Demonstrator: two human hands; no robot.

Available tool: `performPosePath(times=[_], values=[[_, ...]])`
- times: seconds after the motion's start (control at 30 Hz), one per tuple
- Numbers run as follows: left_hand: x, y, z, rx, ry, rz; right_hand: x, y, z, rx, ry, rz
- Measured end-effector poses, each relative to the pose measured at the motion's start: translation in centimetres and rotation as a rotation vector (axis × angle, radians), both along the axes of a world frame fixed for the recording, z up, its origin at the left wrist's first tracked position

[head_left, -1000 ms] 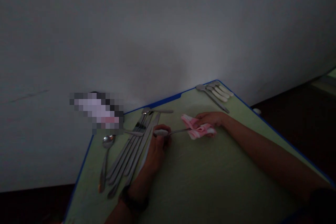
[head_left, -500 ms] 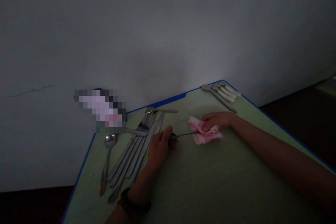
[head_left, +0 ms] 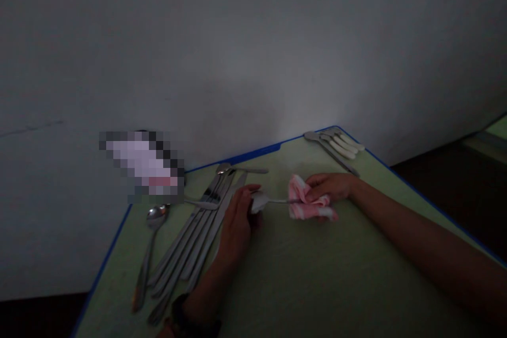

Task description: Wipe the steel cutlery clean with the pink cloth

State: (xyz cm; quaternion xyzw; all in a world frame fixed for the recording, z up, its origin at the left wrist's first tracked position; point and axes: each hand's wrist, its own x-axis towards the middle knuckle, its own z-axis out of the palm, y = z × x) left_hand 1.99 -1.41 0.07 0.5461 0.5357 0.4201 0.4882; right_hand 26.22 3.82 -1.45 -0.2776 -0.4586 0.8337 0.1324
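Above the counter (head_left: 301, 274), the left hand (head_left: 236, 222) cups a spoon's bowl (head_left: 260, 200), the right hand (head_left: 331, 186) pinches cloth (head_left: 307, 212) round its handle (head_left: 279, 201), and a slack grip could drop it.

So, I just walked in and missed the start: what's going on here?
A person has a spoon between two hands: the left hand is around its bowl, and its handle runs into a pink-and-white cloth held in the right hand. More cutlery lies on the table beside the left hand, and a few white-handled pieces lie near the far right corner.
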Motion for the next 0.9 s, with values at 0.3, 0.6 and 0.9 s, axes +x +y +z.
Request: performPosePath(times=[0.3,0.6,0.9], values=[[0.18,-0.56,-0.31,0.017,-0.089,-0.109,0.27,-0.02,-0.30,-0.031,-0.008,0.013],[0.53,-0.26,-0.86,0.189,-0.007,-0.118,0.31,-0.01,-0.07,-0.011,-0.011,0.026],[0.50,-0.08,-0.56,0.108,0.135,-0.084,0.04,0.01,-0.21,-0.016,-0.067,-0.015]])
